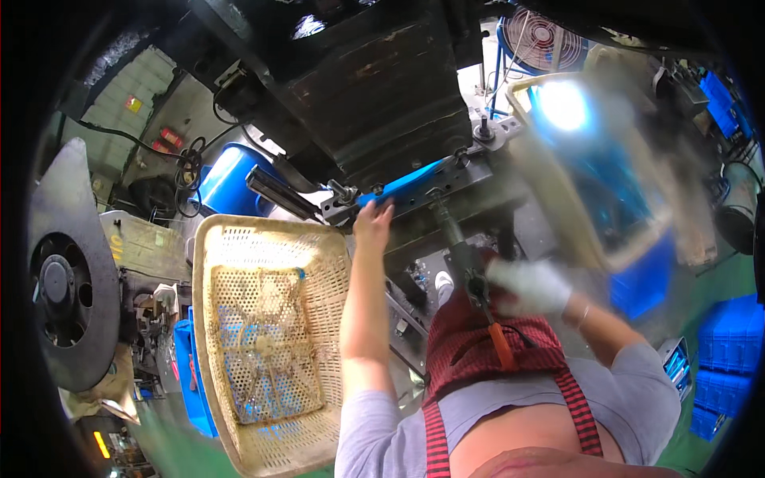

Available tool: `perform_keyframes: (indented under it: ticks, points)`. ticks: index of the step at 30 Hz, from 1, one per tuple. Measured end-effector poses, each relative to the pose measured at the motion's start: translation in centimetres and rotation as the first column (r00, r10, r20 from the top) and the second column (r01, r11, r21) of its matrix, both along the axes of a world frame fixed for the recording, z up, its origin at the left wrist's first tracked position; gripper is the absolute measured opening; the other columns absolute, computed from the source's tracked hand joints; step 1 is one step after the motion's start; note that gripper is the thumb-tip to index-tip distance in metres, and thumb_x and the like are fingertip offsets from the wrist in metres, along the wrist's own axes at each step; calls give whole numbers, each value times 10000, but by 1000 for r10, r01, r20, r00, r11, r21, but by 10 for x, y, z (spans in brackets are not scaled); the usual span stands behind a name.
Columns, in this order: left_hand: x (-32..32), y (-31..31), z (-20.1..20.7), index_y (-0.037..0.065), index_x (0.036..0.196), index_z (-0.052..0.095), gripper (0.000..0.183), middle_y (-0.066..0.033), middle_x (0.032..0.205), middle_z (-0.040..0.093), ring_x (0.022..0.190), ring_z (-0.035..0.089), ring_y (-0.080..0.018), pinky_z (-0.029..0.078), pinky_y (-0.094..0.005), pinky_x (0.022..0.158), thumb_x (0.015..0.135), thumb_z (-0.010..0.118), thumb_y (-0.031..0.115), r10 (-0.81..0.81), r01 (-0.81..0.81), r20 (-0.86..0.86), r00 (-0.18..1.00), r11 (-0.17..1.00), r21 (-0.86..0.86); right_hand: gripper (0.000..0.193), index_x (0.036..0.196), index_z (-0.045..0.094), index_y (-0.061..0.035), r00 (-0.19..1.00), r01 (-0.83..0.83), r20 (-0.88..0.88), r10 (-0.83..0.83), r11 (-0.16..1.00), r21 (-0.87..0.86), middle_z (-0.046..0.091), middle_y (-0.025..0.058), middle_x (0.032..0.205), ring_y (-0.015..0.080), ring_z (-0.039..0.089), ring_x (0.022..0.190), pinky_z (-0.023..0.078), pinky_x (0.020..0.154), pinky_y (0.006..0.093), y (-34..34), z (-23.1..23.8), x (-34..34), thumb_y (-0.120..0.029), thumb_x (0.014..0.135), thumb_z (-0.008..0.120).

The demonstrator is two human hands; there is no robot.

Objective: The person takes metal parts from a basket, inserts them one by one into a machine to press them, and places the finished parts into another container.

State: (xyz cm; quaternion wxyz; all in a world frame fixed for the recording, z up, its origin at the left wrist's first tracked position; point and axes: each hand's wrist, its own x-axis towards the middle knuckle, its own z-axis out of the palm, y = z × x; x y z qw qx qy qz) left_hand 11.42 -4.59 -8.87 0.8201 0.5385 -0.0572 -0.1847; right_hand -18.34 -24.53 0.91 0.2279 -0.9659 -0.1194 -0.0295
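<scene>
My bare left hand (373, 226) reaches up to the near left end of a long blue strip (406, 183), its fingers closed at the lower edge. The strip lies slantwise along a dark metal fixture (470, 177) under a big black machine block (374, 95). My right hand (530, 287), in a white glove, is smeared by motion, so its fingers cannot be read. It is beside a toggle clamp (476, 287) with an orange handle (502, 346). From that clamp a metal rod (448, 219) runs up to the fixture.
On the left stands a cream perforated basket (209, 350) with blue pieces showing through it. At right, a pale crate (550, 211) holds shiny blue pieces. A blue bucket (231, 179), a fan (543, 40), a large grey wheel (60, 279) and stacked blue bins (729, 334) stand around.
</scene>
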Motion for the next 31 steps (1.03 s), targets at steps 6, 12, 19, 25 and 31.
perform_keyframes:
  ticks: [6,12,19,25,31]
  points:
    - [0,-42,11,-28,1016,371,267,-192,1113,420,1030,446,-396,415,-483,840,770,459,28,-82,-104,-381,921,890,-443,241,850,561,-167,878,-227,422,227,973,-51,475,18,545,182,489,428,349,378,305,38,2,13,-268,647,643]
    - [-58,45,8,33,1244,282,396,-200,1245,357,1086,418,-379,410,-447,860,881,338,179,-88,88,14,996,948,-306,377,906,530,-95,882,471,-117,-456,862,187,601,124,710,324,587,629,464,567,418,49,-25,94,-397,680,537]
    - [-147,169,-5,75,1253,296,560,-98,1208,389,1078,372,-272,287,-433,908,816,494,363,166,-113,-162,973,949,295,354,851,532,-96,909,395,10,-417,868,301,555,139,607,321,564,579,446,539,424,40,-25,85,-405,682,560]
    - [-167,208,14,-37,1130,419,411,-174,1072,494,946,485,-303,409,-429,808,834,500,237,532,-458,-233,814,835,304,600,666,569,-43,920,280,-355,168,351,893,484,26,503,127,473,438,357,409,268,18,-44,101,-623,740,435]
    - [-204,194,135,-46,833,544,97,-154,744,576,602,559,-208,476,-286,576,739,545,-26,194,-710,753,629,538,455,339,964,559,-20,760,497,144,-634,709,500,578,145,654,231,574,554,455,562,315,-56,-64,171,-255,721,529]
